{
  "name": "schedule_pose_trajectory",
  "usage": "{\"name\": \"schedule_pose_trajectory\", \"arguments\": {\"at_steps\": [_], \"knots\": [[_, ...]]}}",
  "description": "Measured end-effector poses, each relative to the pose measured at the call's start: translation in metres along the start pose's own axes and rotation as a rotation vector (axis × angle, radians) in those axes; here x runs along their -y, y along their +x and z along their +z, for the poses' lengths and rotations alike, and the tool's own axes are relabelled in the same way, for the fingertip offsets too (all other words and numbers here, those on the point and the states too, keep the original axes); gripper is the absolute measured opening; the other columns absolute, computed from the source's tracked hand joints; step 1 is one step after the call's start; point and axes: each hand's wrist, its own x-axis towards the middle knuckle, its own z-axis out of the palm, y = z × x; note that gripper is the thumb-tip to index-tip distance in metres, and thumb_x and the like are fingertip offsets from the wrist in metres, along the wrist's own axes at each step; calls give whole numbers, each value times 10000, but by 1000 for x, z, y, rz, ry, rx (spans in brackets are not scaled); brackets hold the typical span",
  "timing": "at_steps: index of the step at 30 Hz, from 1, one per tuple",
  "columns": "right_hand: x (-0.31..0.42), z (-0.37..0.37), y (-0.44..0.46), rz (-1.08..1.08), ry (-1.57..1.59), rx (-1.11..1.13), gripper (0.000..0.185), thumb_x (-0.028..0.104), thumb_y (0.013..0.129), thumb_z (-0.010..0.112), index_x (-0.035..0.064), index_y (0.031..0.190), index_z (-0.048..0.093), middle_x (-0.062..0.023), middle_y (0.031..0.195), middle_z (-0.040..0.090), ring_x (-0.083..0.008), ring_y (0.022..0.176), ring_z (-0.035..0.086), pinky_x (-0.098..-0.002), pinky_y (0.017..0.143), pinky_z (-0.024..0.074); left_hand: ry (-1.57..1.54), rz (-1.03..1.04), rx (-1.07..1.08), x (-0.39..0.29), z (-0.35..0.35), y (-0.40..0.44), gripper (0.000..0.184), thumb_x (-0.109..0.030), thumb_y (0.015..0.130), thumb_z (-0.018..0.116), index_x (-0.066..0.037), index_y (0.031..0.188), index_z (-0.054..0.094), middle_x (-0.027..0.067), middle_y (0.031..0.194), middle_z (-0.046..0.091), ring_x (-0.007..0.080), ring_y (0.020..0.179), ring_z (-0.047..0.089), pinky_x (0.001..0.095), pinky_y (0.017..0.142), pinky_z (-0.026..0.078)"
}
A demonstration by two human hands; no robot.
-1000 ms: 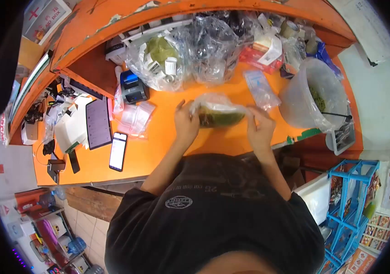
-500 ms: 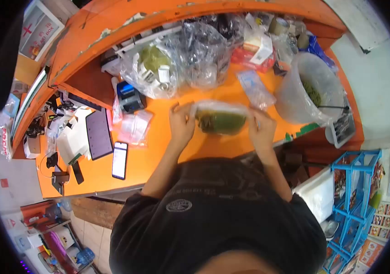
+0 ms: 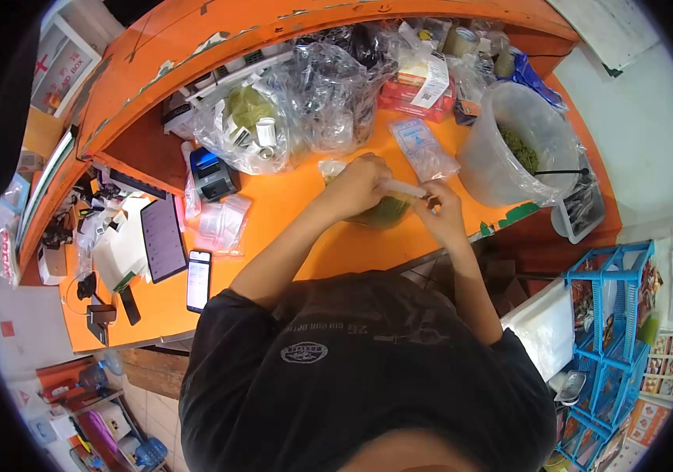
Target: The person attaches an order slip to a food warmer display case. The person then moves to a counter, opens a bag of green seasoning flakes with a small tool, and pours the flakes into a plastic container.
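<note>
Over the orange tabletop, a clear plastic bag [image 3: 388,213] with green contents is between my hands. My left hand [image 3: 358,186] reaches across its top, fingers closed on the whitish upper edge. At the bag's right end, my right hand [image 3: 442,215] pinches the corner of that edge with thumb and fingers. Part of the bag is hidden behind my left hand. To the right stands a translucent bucket [image 3: 474,161] holding green leafy pieces [image 3: 516,149], with a dark thin handle resting across its rim. A flat printed plastic packet [image 3: 423,148] lies just beyond my hands.
A phone [image 3: 198,282], a tablet [image 3: 165,237], clear plastic bags [image 3: 222,224] and a blue-black device [image 3: 213,175] lie to the left. Bulky plastic bags [image 3: 332,94] and a red box [image 3: 417,98] line the back under an orange shelf [image 3: 273,39]. Blue racks [image 3: 612,307] stand at right.
My left hand has slid rightward along the bag's top edge, nearer my right hand. The bag is now partly covered, and its top edge looks gathered or folded. The view has shifted slightly.
</note>
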Motion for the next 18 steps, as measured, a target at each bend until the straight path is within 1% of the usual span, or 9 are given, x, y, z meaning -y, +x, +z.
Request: {"name": "schedule_pose_trajectory", "arguments": {"at_steps": [2,5,8,11,14,17,18], "knots": [[0,0,-3,81,-34,102,52,17,755,633,-6,800,646,-46,738,582,-105,592,519,-237,556,416,-51,-15,-36,-3,2,0,99,-31,660,647,20,741,620,166,713,573,337,714,561,375,641,449],[1,13,-1,22,66,-34,41,30,741,654,1,770,653,-34,668,564,-96,559,500,-244,516,392,-302,-53,191,-9,-5,-7,91,-18,661,649,23,734,611,156,713,568,299,676,560,359,613,437],[10,5,0,64,23,282,47,42,746,653,-5,748,649,-38,606,559,-96,545,499,-250,507,383,-8,-117,63,5,-17,-4,99,-31,682,646,28,739,592,143,701,566,260,658,558,335,593,425],[7,7,5,-23,2,110,149,98,756,652,-28,683,618,-94,601,566,-121,535,533,-277,501,401,-306,-63,178,-8,-6,-8,139,-58,689,668,28,740,573,140,685,556,256,646,553,330,579,411],[0,-3,8,114,-64,210,164,127,753,663,-29,714,629,-122,633,595,-194,559,567,-296,524,419,-212,-140,2,8,-3,-7,182,-118,690,695,6,730,568,134,686,560,256,643,556,332,590,413],[-58,-4,14,51,-173,-178,197,165,760,661,-30,761,632,-154,691,615,-283,602,582,-340,566,451,-168,-183,152,-11,-7,-1,190,-187,696,707,-33,761,617,116,708,582,263,652,568,359,628,440],[-82,-6,9,91,-269,-158,205,169,763,656,-32,793,628,-166,724,615,-304,641,584,-356,596,458,-66,-202,140,-12,-5,0,182,-195,698,701,-47,779,633,118,719,594,268,667,578,365,644,448]]}}
